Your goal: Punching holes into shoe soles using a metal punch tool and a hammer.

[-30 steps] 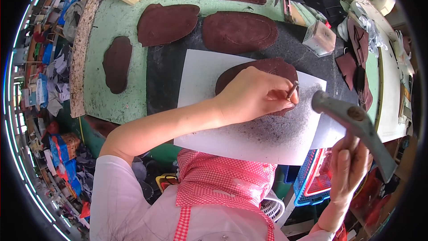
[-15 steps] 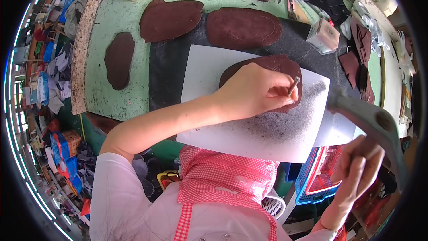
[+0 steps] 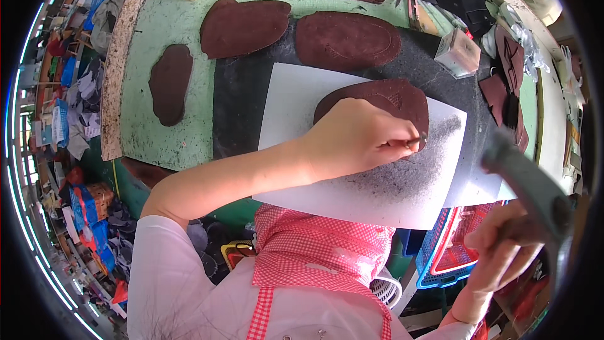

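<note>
Head view is showing 2 bare hands working over a brown piece (image 3: 406, 104), which is lying on white paper (image 3: 289, 97) on top of a dark board (image 3: 239, 110). Fingers of the left hand (image 3: 362, 135) are closing in a pinch around a thin metal tool (image 3: 423, 139), probably a punch, at the piece's right edge; whether its lower tip is touching the brown surface, I cannot tell. Off to the right, the right hand (image 3: 503, 245) is wrapping around the handle of a hammer (image 3: 535, 186), whose head is hanging clear of the tool. Small marks are showing on the piece beyond the knuckles, and dark specks are covering part of the paper. Judging by this, the step in hand is placing the tool for a hammer blow. Next, the move seems to be calling for the left hand to be holding the tool upright and firm on its spot, fingertips below its top, while the right hand is bringing the hammer squarely onto that small end.
</note>
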Tool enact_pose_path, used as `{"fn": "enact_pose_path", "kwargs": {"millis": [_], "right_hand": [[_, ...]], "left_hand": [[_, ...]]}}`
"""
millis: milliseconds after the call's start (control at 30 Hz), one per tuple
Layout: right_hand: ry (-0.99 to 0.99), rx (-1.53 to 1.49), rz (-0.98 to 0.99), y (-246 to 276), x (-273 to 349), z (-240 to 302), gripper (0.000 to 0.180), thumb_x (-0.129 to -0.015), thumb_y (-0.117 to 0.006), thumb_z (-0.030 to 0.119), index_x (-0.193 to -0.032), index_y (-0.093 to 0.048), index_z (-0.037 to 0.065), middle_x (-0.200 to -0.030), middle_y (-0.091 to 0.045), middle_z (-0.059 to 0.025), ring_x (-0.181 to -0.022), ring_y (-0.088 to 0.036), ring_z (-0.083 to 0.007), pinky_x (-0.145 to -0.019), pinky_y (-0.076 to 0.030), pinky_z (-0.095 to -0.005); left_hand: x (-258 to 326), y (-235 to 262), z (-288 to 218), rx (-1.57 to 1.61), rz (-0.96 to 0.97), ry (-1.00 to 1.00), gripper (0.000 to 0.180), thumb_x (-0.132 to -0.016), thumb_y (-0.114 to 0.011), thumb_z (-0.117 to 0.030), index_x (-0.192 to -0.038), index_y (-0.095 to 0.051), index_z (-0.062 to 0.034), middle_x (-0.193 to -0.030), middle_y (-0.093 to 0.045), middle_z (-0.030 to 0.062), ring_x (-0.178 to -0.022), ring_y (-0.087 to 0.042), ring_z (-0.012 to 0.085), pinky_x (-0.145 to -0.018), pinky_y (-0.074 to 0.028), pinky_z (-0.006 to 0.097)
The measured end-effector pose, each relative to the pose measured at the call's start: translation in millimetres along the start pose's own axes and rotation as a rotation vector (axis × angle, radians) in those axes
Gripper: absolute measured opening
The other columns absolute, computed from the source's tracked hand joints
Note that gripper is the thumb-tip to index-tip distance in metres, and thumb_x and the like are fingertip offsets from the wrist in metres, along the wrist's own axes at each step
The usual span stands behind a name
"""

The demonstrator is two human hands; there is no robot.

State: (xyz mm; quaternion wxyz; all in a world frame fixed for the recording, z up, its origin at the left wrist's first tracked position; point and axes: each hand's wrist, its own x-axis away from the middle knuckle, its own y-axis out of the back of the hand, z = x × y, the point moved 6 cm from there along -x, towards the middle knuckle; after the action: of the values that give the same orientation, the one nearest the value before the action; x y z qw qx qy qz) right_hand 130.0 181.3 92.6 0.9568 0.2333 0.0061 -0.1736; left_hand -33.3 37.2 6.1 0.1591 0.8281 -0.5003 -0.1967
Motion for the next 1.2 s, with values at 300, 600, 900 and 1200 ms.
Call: {"fn": "enact_pose_path", "kwargs": {"millis": [300,600,900,1200], "right_hand": [[0.245,-0.355,0.653,6,-29,7,0.048,-0.095,-0.056,0.038,-0.098,-0.046,-0.009,-0.06,-0.048,-0.0051,-0.041,-0.043,-0.0073,-0.043,-0.038,-0.0157],[-0.088,-0.094,-0.107,-8,-15,13,0.048,-0.094,-0.057,0.042,-0.086,-0.049,-0.004,-0.055,-0.046,-0.0036,-0.044,-0.047,-0.0069,-0.04,-0.037,-0.0196],[-0.023,-0.07,-0.193,-24,-14,7,0.033,-0.098,-0.053,0.031,-0.101,-0.049,-0.002,-0.062,-0.046,-0.0013,-0.041,-0.034,-0.0045,-0.039,-0.024,-0.017],[-0.166,-0.029,0.064,-28,-7,2,0.036,-0.096,-0.051,0.018,-0.121,-0.044,-0.006,-0.073,-0.051,-0.0034,-0.057,-0.044,-0.0066,-0.053,-0.034,-0.0189]], "left_hand": [[0,5,7,0.118,0.057,0.11,0.013,-0.086,-0.068,-0.013,-0.097,-0.067,-0.0073,-0.087,-0.071,0.0051,-0.075,-0.07,0.0124,-0.066,-0.053,0.025],[8,13,15,0.188,0.041,0.147,0.014,-0.086,-0.067,-0.013,-0.098,-0.068,-0.0059,-0.088,-0.071,0.0063,-0.078,-0.07,0.0151,-0.067,-0.054,0.026],[13,14,21,0.219,0.018,0.151,0.013,-0.085,-0.068,-0.013,-0.095,-0.067,-0.0056,-0.086,-0.07,0.0051,-0.072,-0.068,0.0171,-0.066,-0.055,0.028],[17,15,0,-0.252,0.027,-0.142,0.011,-0.086,-0.066,-0.014,-0.094,-0.067,-0.0072,-0.086,-0.069,0.0046,-0.072,-0.068,0.0188,-0.063,-0.053,0.029]]}}
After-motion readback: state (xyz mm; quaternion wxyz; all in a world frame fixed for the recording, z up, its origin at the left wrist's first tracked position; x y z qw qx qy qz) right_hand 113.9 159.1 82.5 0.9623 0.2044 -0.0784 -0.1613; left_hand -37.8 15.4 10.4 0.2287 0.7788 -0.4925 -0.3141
